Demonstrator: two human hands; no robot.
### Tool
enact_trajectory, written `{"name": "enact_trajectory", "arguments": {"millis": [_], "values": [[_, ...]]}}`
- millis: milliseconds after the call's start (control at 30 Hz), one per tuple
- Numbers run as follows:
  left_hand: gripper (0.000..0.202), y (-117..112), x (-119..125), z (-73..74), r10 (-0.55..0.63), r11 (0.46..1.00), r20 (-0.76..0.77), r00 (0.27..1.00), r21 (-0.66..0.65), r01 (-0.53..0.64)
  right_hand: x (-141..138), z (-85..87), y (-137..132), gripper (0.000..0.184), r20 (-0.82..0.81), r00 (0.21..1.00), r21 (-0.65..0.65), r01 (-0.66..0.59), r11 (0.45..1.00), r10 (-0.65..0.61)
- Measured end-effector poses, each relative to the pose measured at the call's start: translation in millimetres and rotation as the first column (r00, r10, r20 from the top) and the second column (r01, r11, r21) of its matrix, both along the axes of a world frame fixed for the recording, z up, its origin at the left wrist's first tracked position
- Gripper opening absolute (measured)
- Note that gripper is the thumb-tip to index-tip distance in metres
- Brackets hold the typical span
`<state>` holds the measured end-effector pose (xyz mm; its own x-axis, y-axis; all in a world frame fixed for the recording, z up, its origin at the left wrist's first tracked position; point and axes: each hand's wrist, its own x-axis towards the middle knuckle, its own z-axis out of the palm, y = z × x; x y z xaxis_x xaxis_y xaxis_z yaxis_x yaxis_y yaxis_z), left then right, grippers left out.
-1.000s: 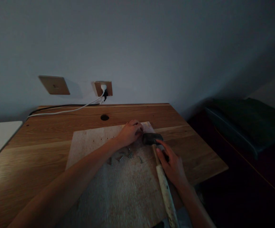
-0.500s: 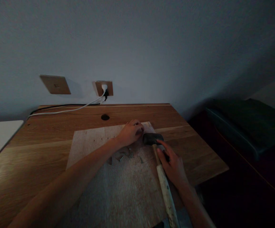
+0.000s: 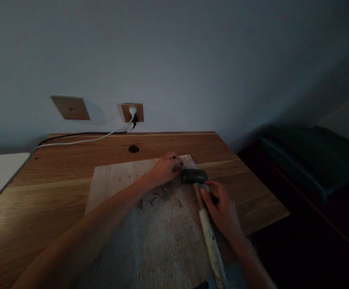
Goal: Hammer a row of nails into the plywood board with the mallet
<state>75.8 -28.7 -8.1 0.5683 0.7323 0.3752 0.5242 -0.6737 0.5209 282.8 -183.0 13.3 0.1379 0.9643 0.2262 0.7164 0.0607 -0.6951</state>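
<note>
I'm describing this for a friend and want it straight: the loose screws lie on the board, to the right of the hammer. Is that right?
Not quite: the side is wrong. The head view shows the loose screws on the board, but to the left of the hammer.

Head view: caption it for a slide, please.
Left hand over a wooden board, right hand beside a mallet, loose screws lying on the board.
</note>
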Motion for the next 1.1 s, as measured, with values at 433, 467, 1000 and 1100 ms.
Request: {"name": "enact_trajectory", "arguments": {"millis": [433, 467, 1000, 1100], "values": [[0.014, 6, 4, 1.2, 0.065, 0.993, -0.047, 0.997, -0.099, -0.070, -3, 21.5, -12, 0.033, -0.422, 0.905, -0.462, -0.165, 0.872, -0.052], [0.016, 6, 4, 1.5, 0.066, 0.992, -0.053, 0.996, -0.101, -0.071, -4, 24.5, -13, 0.034, -0.543, 0.830, -0.506, -0.204, 0.838, -0.126], [0.014, 6, 4, 2.0, 0.076, 0.991, -0.055, 0.996, -0.102, -0.082, 0, 49.3, -12, 0.040, -0.699, 0.708, -0.299, -0.167, 0.940, -0.096], [0.010, 6, 4, 2.7, 0.080, 0.990, -0.065, 0.995, -0.108, -0.087, 10, 43.1, -6, 0.046, -0.602, 0.798, -0.370, -0.263, 0.891, -0.014]]}}
